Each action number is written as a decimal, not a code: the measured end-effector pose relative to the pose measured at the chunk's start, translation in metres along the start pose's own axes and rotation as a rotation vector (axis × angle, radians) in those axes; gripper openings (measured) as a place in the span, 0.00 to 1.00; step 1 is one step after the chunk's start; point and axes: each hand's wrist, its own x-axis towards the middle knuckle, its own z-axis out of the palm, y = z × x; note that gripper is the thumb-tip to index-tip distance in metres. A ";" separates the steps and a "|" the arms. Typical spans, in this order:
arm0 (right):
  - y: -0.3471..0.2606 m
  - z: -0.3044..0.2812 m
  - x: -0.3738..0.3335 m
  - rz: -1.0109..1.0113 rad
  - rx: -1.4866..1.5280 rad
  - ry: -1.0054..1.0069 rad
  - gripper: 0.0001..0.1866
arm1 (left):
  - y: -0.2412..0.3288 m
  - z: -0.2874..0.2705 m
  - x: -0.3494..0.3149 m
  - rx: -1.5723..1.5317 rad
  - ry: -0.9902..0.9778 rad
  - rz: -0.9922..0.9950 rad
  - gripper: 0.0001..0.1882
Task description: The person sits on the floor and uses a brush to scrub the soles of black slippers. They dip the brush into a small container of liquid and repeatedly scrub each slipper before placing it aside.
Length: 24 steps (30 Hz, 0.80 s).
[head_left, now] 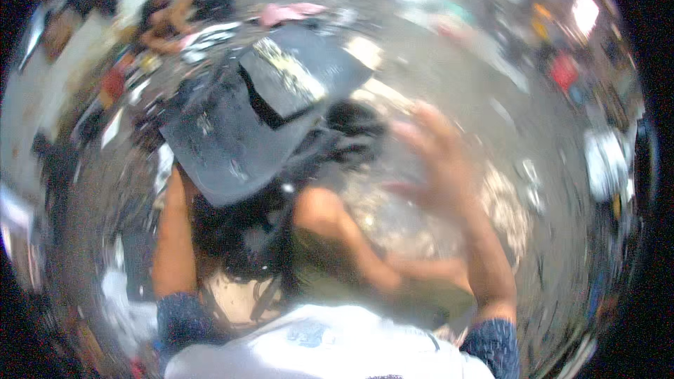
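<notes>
A large dark grey, flat, bag-like piece (225, 147) lies tilted in front of me, left of centre. Across its upper part sits a smaller grey flap (281, 84) with a pale yellowish patch, black showing along its lower edge. My left forearm (174, 245) reaches up to the near left corner of the piece, which hides that hand and its fingers. Off to the right, my right hand (439, 151) is raised, blurred by motion, with its fingers apart and nothing visible in them. Black material (246, 231) bunches beneath the dark piece, beside my bent knee (319, 210).
Another person (165, 21) sits at the far left, and part of someone else (60, 31) shows near the left rim. A pink cloth (289, 12) lies beyond the dark piece. Scraps litter the grey floor (449, 70). A white bundle (605, 161) stands at the right.
</notes>
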 end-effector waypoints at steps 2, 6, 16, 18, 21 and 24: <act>-0.014 0.003 -0.002 -0.114 -0.010 0.022 0.55 | 0.049 0.082 -0.022 -0.174 -0.173 0.034 0.26; 0.039 0.000 -0.089 0.131 -0.234 -0.032 0.47 | 0.148 0.217 -0.065 -0.416 -0.565 0.120 0.26; 0.106 -0.017 -0.272 0.923 0.127 0.249 0.39 | 0.251 0.382 -0.140 -0.598 -1.222 -0.013 0.33; 0.108 -0.016 -0.273 0.952 0.115 0.342 0.31 | 0.258 0.386 -0.140 -0.574 -1.227 -0.011 0.36; 0.124 -0.007 -0.275 0.891 0.149 0.423 0.37 | 0.258 0.397 -0.132 -0.495 -1.136 0.134 0.38; 0.143 0.010 -0.273 0.897 0.194 0.560 0.17 | 0.230 0.425 -0.132 -0.454 -1.120 0.164 0.39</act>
